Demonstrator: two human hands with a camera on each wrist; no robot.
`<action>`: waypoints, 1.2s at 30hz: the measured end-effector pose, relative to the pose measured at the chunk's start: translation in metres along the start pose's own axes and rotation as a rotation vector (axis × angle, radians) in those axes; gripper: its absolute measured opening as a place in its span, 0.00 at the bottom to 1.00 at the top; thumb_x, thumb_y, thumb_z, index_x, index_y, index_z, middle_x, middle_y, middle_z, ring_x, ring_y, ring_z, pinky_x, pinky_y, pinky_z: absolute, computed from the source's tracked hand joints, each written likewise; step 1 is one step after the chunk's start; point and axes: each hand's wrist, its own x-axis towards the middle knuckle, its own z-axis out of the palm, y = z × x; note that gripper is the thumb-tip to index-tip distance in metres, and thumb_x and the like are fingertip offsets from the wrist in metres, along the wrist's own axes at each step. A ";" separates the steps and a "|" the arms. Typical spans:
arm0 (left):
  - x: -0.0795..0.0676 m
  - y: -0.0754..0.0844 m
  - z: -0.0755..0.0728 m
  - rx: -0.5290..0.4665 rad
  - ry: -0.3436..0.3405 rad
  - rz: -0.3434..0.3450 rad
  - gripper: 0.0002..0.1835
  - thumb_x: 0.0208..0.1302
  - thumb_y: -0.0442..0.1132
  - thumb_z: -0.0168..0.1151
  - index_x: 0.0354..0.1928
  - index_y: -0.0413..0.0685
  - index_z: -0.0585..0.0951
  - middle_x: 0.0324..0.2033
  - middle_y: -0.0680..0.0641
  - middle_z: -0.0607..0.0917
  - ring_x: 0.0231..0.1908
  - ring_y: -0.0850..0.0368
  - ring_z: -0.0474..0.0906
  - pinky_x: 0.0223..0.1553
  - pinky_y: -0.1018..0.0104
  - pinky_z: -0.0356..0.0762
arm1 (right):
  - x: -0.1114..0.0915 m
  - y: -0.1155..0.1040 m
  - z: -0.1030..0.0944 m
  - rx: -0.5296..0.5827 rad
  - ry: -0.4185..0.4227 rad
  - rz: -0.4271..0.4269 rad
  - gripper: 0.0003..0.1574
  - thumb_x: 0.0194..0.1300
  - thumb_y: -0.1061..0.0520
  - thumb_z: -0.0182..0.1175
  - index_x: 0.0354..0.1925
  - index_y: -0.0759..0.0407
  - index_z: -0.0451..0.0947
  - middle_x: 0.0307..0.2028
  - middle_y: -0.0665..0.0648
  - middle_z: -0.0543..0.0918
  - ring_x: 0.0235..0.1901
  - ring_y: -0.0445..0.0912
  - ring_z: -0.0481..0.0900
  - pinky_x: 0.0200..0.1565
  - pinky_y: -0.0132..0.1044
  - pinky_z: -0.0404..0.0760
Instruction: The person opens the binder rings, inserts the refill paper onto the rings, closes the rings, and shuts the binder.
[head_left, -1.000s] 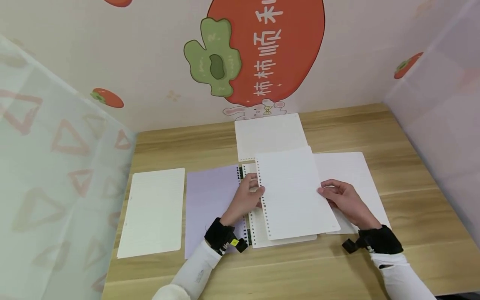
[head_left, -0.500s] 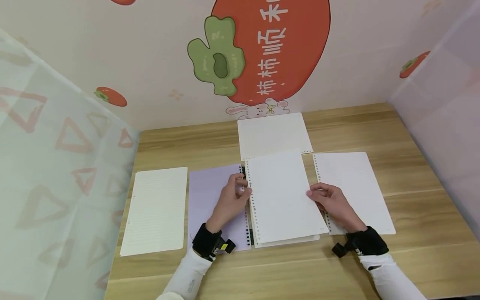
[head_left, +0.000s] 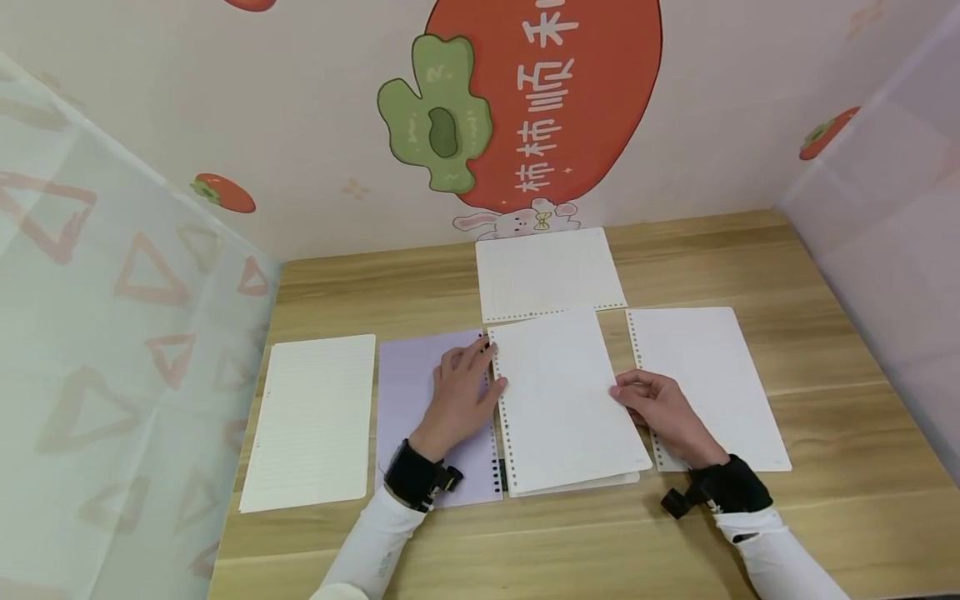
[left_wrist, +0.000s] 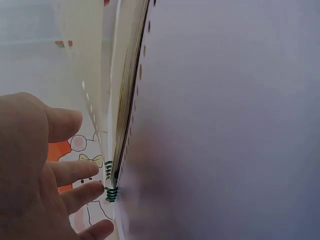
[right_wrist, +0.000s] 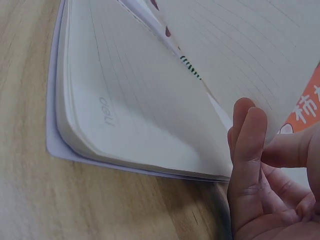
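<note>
A loose-leaf notebook lies spread in the head view, its lilac cover [head_left: 408,392] on the left and white pages on the right. A punched sheet [head_left: 562,400] is held slightly raised over these pages [right_wrist: 145,120]. My right hand [head_left: 663,408] pinches the sheet's right edge between thumb and fingers. At the punched edge is my left hand [head_left: 457,396], fingers extended over the cover's inner edge, index and thumb tips right by the holes. Green rings [left_wrist: 111,193] show near its fingertips in the left wrist view; most of the spine is hidden under the sheet.
Lined paper [head_left: 311,421] lies left of the notebook. Another punched sheet [head_left: 551,275] lies behind it, against the back wall, and a third paper [head_left: 712,383] lies to the right, partly under my right forearm. Fabric walls enclose the wooden table [head_left: 570,550] on three sides.
The sheet has moved left and down, so its holes now line up along the notebook's spine. My left hand has let go of its edge and its fingers have straightened; my right hand keeps its pinch.
</note>
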 end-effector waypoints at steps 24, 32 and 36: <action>0.004 0.003 0.001 0.097 -0.071 0.012 0.29 0.80 0.55 0.47 0.76 0.52 0.71 0.80 0.44 0.60 0.75 0.33 0.52 0.70 0.33 0.47 | -0.005 0.001 0.000 0.019 -0.023 0.026 0.29 0.73 0.50 0.63 0.59 0.70 0.72 0.35 0.51 0.89 0.32 0.41 0.86 0.34 0.33 0.84; -0.009 0.013 -0.007 0.105 -0.067 0.029 0.27 0.75 0.52 0.58 0.70 0.51 0.76 0.74 0.46 0.70 0.68 0.40 0.62 0.63 0.39 0.59 | -0.006 -0.001 -0.001 -0.037 -0.020 0.013 0.28 0.72 0.49 0.63 0.57 0.70 0.74 0.34 0.53 0.89 0.28 0.42 0.83 0.32 0.34 0.83; -0.025 0.021 -0.009 0.062 -0.074 0.083 0.21 0.70 0.50 0.65 0.60 0.52 0.81 0.62 0.48 0.80 0.60 0.43 0.70 0.57 0.44 0.65 | -0.006 -0.001 0.000 -0.109 -0.020 -0.016 0.27 0.72 0.49 0.63 0.54 0.71 0.76 0.34 0.56 0.89 0.27 0.43 0.83 0.32 0.35 0.83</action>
